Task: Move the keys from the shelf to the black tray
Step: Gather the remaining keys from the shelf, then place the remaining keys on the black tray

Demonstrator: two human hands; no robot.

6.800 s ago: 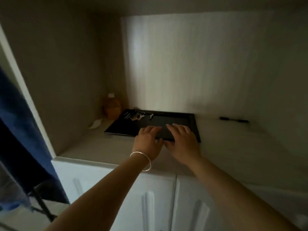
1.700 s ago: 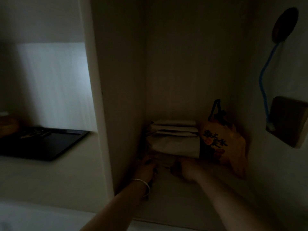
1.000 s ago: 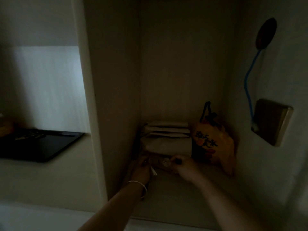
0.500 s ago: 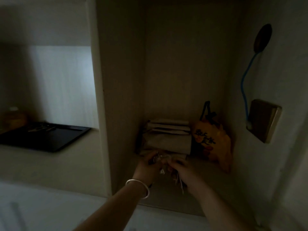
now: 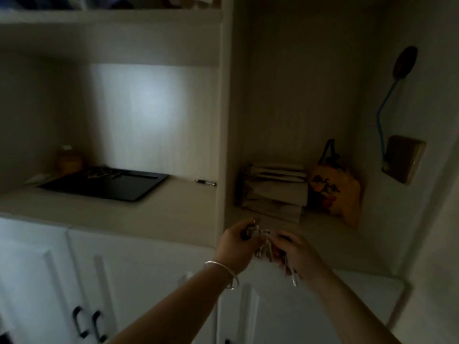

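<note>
A bunch of silvery keys [image 5: 265,247] hangs between my two hands, just in front of the dim right shelf's front edge. My left hand [image 5: 237,247], with a bangle on its wrist, pinches the upper end of the bunch. My right hand [image 5: 296,254] grips the other end, and more keys dangle below it. The black tray [image 5: 106,186] lies flat on the left counter, well to the left of my hands, with several small keys lying at its far end.
An upright panel [image 5: 223,135] divides the counter from the right shelf. On that shelf stand stacked folded papers [image 5: 275,192] and an orange bag [image 5: 335,192]. A pen [image 5: 205,182] lies on the counter near the panel, a jar [image 5: 68,161] behind the tray. White cabinet doors are below.
Both hands have drawn back from deep in the right shelf toward its front edge, lifting the keys off the shelf. The view has swung left and now takes in more of the counter and tray.
</note>
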